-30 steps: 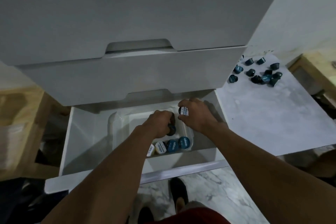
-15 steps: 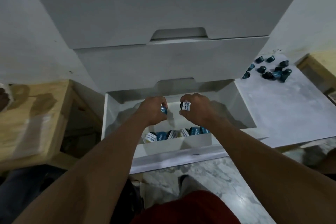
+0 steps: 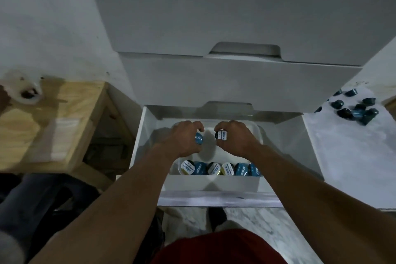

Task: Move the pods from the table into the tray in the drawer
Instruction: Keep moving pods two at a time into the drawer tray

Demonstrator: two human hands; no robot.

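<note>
Your left hand (image 3: 182, 138) pinches a round blue-lidded pod (image 3: 198, 139), your right hand (image 3: 239, 138) a black-and-white-lidded pod (image 3: 222, 135), both over the white plastic tray (image 3: 209, 150) in the open white drawer (image 3: 141, 141).

Bare forearms, a bare left hand (image 3: 183, 137) and right hand (image 3: 237, 139); a dark red garment (image 3: 220, 248) at the lap; one dark shoe (image 3: 216, 216) below.
</note>
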